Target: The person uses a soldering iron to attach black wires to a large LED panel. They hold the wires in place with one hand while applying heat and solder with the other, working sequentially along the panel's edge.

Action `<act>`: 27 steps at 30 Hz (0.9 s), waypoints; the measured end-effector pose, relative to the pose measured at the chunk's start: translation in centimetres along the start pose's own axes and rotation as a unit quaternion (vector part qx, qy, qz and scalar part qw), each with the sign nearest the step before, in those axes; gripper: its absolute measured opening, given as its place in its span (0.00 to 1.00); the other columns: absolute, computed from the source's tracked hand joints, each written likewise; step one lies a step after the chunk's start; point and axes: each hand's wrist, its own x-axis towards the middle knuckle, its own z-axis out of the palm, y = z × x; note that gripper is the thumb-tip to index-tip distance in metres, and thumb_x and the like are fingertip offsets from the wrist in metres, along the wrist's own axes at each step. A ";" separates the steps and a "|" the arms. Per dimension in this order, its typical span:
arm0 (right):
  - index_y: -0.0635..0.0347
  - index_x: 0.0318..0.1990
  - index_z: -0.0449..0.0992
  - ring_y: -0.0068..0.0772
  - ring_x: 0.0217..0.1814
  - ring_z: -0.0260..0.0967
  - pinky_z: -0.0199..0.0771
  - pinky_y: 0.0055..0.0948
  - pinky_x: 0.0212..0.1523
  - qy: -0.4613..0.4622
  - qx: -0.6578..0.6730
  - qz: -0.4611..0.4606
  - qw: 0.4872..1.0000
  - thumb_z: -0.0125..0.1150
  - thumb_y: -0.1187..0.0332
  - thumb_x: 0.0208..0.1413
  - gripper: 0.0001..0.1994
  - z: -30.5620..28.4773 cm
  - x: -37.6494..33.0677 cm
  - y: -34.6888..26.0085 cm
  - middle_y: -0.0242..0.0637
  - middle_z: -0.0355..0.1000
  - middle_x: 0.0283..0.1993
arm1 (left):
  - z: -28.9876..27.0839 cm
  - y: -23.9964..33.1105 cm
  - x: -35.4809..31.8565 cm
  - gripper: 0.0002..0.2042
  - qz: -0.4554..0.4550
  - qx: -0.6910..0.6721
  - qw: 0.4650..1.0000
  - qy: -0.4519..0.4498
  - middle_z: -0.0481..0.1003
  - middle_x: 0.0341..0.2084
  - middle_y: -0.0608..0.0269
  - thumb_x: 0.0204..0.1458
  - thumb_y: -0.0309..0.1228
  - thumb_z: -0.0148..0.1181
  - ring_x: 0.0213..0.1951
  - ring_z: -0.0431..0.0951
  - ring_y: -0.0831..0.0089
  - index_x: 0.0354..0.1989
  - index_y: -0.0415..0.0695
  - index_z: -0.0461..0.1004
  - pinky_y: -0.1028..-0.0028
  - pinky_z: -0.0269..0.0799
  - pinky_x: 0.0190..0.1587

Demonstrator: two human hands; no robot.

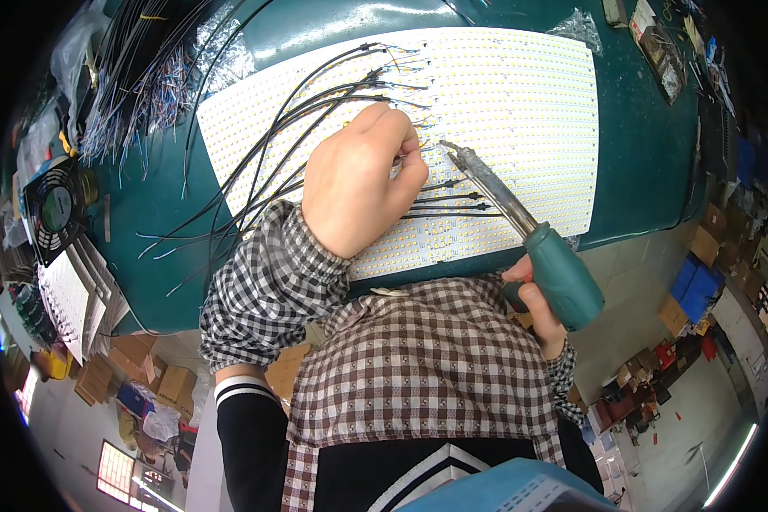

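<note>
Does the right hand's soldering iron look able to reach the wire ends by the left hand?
Probably yes. The soldering iron in the right hand has its tip close beside the left hand, over the LED panel, with nothing between the tip and the wires.

Brown cardboard boxes (158, 375) sit stacked on the floor at your lower left. More brown cartons (706, 232) and blue boxes (693, 286) line your right.

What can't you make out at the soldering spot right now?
Head view only:
- Left hand fingertips and whatever they pinch: hidden behind the hand's own back.
- Soldering iron tip contact with the LED panel: too small to tell.
- Right hand: mostly hidden behind the iron's green handle.
</note>
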 end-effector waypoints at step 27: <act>0.73 0.66 0.68 0.40 0.48 0.80 0.85 0.35 0.42 0.028 0.053 0.012 0.998 0.63 0.53 0.63 0.33 0.3 0.1 -1.2 0.49 0.78 0.51 | -0.1 0.1 0.1 0.05 -0.020 -0.047 0.999 -0.005 0.77 0.32 0.62 0.54 0.22 0.68 0.31 0.79 0.73 0.37 0.40 0.78 0.76 0.73 0.30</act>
